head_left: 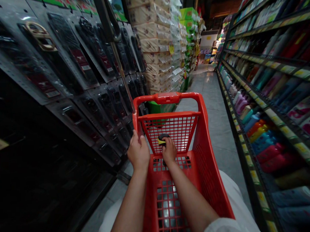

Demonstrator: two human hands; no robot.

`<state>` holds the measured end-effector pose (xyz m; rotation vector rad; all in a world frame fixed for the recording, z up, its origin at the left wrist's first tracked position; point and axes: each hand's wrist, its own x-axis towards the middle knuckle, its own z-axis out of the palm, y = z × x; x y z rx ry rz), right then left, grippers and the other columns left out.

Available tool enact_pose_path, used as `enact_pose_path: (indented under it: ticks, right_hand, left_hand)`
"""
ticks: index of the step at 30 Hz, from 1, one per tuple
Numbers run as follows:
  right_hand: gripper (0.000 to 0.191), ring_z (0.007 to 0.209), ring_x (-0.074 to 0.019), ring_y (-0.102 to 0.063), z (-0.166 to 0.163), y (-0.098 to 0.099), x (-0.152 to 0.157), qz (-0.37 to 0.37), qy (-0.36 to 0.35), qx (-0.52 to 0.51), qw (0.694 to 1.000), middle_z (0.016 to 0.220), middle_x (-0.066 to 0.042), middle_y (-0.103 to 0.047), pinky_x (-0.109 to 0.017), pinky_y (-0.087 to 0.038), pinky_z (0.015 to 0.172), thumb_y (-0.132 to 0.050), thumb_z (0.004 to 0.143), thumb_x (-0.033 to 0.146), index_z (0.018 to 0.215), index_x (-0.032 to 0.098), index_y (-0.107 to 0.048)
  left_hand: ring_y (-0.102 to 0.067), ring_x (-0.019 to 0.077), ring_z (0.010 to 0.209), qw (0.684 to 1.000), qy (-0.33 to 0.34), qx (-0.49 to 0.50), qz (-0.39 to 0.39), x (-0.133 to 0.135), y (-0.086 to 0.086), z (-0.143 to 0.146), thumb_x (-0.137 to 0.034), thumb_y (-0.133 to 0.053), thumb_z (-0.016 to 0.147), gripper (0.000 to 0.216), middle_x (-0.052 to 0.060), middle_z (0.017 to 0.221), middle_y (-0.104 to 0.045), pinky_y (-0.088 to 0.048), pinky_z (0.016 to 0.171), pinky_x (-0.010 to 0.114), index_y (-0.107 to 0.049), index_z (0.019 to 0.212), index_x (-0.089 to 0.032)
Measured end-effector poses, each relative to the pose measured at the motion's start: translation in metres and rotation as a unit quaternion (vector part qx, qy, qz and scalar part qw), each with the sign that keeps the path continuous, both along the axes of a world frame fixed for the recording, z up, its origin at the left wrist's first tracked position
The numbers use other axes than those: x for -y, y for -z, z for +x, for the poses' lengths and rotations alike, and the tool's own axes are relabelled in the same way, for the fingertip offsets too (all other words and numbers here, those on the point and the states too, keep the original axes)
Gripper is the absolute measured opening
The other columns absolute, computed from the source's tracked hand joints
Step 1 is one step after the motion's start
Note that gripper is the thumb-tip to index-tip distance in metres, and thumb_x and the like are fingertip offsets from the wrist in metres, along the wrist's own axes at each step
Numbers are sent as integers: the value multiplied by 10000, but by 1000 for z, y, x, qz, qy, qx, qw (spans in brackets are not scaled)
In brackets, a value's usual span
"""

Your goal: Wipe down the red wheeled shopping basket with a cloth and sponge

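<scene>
A red plastic shopping cart (202, 134) stands in front of me in a store aisle. My left hand (138, 151) is closed on the cart's left rim near the upright frame. Inside the basket, my right hand (169, 150) is wrapped around a small black and yellow object (162, 139), held against the red mesh back panel. I cannot tell what the object is. The cart's bottom grid shows below my forearms with nothing lying on it.
A pegboard wall of packaged black items (92, 81) runs along the left. Shelves of coloured bottles (269, 138) line the right. Stacked tissue packs (157, 40) and green boxes (189, 15) stand ahead on the left. The grey tiled aisle floor (211, 103) stretches forward.
</scene>
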<state>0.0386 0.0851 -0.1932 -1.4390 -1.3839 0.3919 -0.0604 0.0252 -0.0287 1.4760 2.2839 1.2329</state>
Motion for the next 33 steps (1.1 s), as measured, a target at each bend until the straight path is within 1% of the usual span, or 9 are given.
enact_pose_path:
  ticks: [3, 6, 11, 16, 18, 21, 25, 29, 33]
  right_hand:
    - [390, 1056, -220, -546, 21, 9, 2, 3, 157, -90, 983, 1084, -88, -613, -367, -414, 945, -428, 708, 96, 1059, 199, -562]
    - [390, 1083, -228, -533, 34, -8, -8, 45, 288, -188, 938, 1151, -124, -585, -386, -413, 947, -411, 778, 161, 1155, 174, -511]
    - [386, 1109, -225, -511, 18, -45, -25, 79, 158, -94, 980, 1145, -101, -598, -375, -390, 982, -418, 792, 141, 1146, 188, -564]
    - [456, 1066, -211, -509, 6, -16, -5, 24, -29, 93, 995, 1144, -58, -626, -323, -407, 941, -430, 736, 41, 1086, 234, -649]
    - [453, 1065, -215, -516, 12, 4, 5, 11, -1, 87, 996, 1126, -63, -636, -337, -403, 955, -419, 719, 32, 1058, 219, -654]
    - [427, 1078, -225, -533, 27, 12, 6, 39, 170, -40, 984, 1102, -87, -631, -372, -400, 975, -399, 727, 60, 1075, 180, -616]
    - [390, 1098, -235, -533, 49, -31, -15, 123, 310, -156, 930, 1146, -157, -597, -368, -399, 985, -417, 812, 129, 1173, 112, -565]
    - [377, 1122, -247, -518, 44, -78, -34, 136, 312, -150, 928, 1158, -159, -584, -378, -382, 1006, -419, 828, 130, 1164, 125, -590]
    - [399, 1111, -272, -491, -1, -84, -34, 70, 256, -114, 957, 1130, -140, -579, -424, -373, 994, -410, 814, 103, 1155, 160, -610]
  left_hand:
    - [-590, 257, 1223, 1000, 2, 8, -2, 1, 0, -1, -275, -449, 938, 506, 119, 1412, -545, -476, 1007, 359, -480, 1428, -153]
    - [-591, 244, 1223, 1000, 8, 13, 4, 2, 0, -1, -276, -462, 930, 506, 115, 1411, -547, -476, 1008, 345, -491, 1421, -155]
    - [-567, 229, 1254, 999, 18, 24, 10, 1, 2, 1, -281, -452, 929, 513, 94, 1426, -536, -448, 1040, 326, -488, 1425, -154]
    - [-560, 230, 1262, 1000, 14, 19, 12, 0, 2, 0, -280, -437, 937, 512, 109, 1427, -534, -442, 1046, 326, -483, 1427, -141]
    - [-553, 228, 1269, 1000, 15, 21, 10, 1, 2, -2, -275, -434, 939, 512, 112, 1429, -530, -437, 1052, 325, -476, 1431, -138]
    - [-552, 230, 1271, 999, 17, 27, 2, 3, 1, -4, -264, -442, 936, 508, 114, 1430, -528, -442, 1050, 330, -480, 1427, -135]
    - [-542, 233, 1282, 999, 23, 37, 0, 4, 0, -4, -255, -447, 936, 511, 116, 1435, -521, -440, 1056, 340, -471, 1431, -131]
    - [-544, 232, 1281, 999, 27, 35, 0, 3, -1, -1, -263, -453, 932, 517, 110, 1450, -505, -436, 1061, 346, -468, 1434, -137]
    - [-547, 252, 1276, 1000, 24, 13, -7, 2, 0, 0, -274, -437, 933, 536, 136, 1456, -492, -453, 1041, 361, -451, 1443, -110]
